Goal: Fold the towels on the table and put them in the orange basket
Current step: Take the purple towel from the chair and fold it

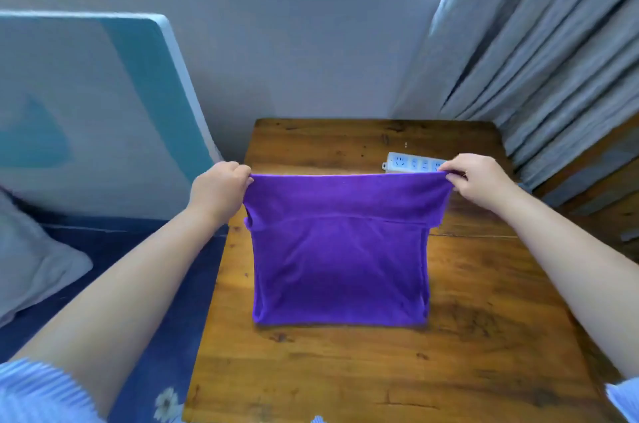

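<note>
wooden table carries the purple towel, its far edge lifted taut with left hand and right hand pinching the corners, so uneven pulling could skew the fold.

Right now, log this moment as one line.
fold in progress | left hand, right hand pinch purple towel top corners | table

- No legible text, label, brand or number was found anywhere in view.
- White power strip on the wooden table: socket openings only; any marking too small and blurred to read.
- Purple towel: plain, no tag or print seen.
</note>
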The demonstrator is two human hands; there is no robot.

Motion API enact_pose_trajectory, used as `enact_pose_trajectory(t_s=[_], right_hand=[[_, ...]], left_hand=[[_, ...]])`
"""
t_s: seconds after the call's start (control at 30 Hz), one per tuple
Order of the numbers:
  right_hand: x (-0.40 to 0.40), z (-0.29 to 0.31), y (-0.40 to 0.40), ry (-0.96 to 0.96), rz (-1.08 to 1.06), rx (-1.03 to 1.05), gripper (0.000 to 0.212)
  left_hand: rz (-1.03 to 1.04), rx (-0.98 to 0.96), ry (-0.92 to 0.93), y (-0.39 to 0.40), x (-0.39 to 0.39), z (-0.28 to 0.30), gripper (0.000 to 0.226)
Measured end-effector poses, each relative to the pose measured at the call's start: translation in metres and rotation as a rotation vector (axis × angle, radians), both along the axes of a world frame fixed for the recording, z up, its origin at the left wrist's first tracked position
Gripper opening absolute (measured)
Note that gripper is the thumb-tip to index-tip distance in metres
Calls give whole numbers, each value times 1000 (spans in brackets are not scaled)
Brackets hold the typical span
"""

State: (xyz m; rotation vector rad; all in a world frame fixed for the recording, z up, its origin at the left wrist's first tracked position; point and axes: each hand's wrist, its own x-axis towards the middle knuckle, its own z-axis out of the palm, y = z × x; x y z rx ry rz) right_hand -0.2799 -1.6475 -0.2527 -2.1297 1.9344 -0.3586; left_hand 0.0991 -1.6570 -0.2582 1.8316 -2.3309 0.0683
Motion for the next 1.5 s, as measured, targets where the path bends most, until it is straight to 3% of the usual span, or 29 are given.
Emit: enact_pose_trajectory(t_s=[0.07, 0.13, 0.2, 0.3, 0.33, 0.4, 0.47, 0.53, 0.57, 0.67, 0.73, 0.8, 0.93, 1.07, 1.2, 1.33, 1.5], right_hand=[[6, 29, 4, -40, 42, -181, 17], [20, 53, 5, -34, 43, -274, 27], [33, 84, 6, -88, -56, -439, 34], [31, 131, 11, -322, -335, -721, 37], [28, 144, 15, -337, -363, -745, 40], [27, 146, 21, -166, -270, -633, 52], [26, 144, 25, -54, -218, -561, 51], [24, 150, 26, -85, -255, -641, 44], [23, 155, 28, -107, -281, -692, 39], [22, 165, 30, -144, -301, -759, 32], [19, 164, 29, -87, -218, -612, 27], [18, 161, 33, -35, -134, -430, 22], [26, 153, 40, -170, -231, -616, 35], [34, 131, 38, -60, -204, -351, 55], [47, 135, 19, -136, -311, -474, 29], [54, 149, -8, -213, -329, -584, 28], [54, 137, -8, -164, -247, -651, 24]], left_hand=[[127, 7, 31, -5, -6, 32, 28], [101, -54, 48, -9, -20, 63, 30], [-3, -266, 167, -8, -29, 96, 26], [-59, -590, 275, -5, -19, 135, 23], [-70, -599, 202, -1, -12, 144, 23], [-128, -469, -18, 8, 0, 145, 16], [-57, -254, -34, 13, 5, 147, 11], [81, -354, 145, 10, 8, 151, 20], [37, -437, 197, 12, 9, 156, 21], [-150, -658, 32, 7, 14, 164, 16], [-237, -723, -124, -1, 22, 159, 15], [-297, -709, -173, -6, 29, 157, 18], [-187, -607, -122, 0, 17, 159, 12], [9, -84, -315, 4, 7, 150, 23], [146, -80, -99, -3, 6, 151, 21], [247, -136, 212, -21, 3, 167, 26], [227, -179, 231, -22, 11, 152, 25]])
